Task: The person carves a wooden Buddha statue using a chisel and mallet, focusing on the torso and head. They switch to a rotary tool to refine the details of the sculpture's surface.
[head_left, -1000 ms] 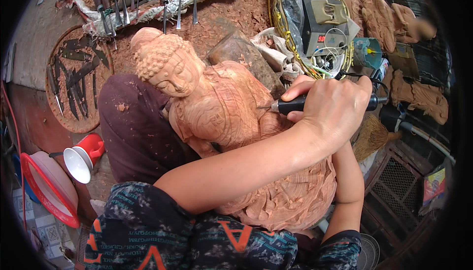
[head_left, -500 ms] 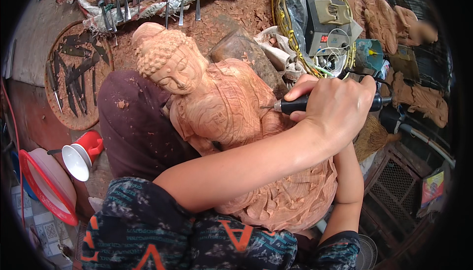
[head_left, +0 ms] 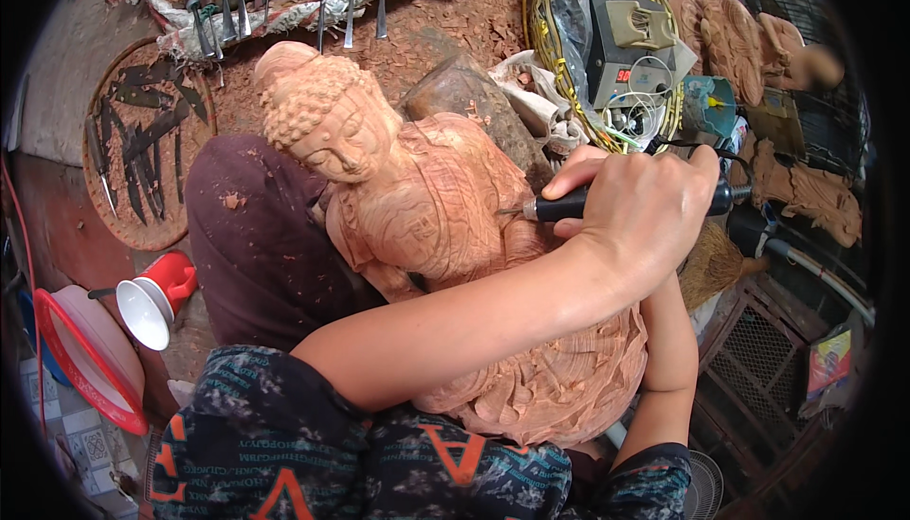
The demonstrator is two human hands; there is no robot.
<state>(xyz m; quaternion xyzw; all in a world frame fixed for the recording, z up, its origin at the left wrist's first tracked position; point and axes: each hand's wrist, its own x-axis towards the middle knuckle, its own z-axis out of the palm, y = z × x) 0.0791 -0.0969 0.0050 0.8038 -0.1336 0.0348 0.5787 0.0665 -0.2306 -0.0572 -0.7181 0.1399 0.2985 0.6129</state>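
Note:
A reddish wooden Buddha statue leans back across my lap, its head toward the upper left. My left hand reaches across from the left, closed round the black handle of a rotary carving tool. The tool's thin metal bit points left and meets the carved robe at the chest, or sits just above it. My right forearm comes up from the lower right along the statue's base. It passes behind my left wrist, so my right hand is mostly hidden there and its fingers cannot be told apart.
Several chisels lie on a cloth at the back. Dark blades fill a round tray at the left, above a red-and-white cup. A power unit with coiled yellow cable stands back right, near other wood carvings and a straw brush.
The tool and my left hand have shifted very slightly left along the chest. The statue and my right forearm hold nearly the same place.

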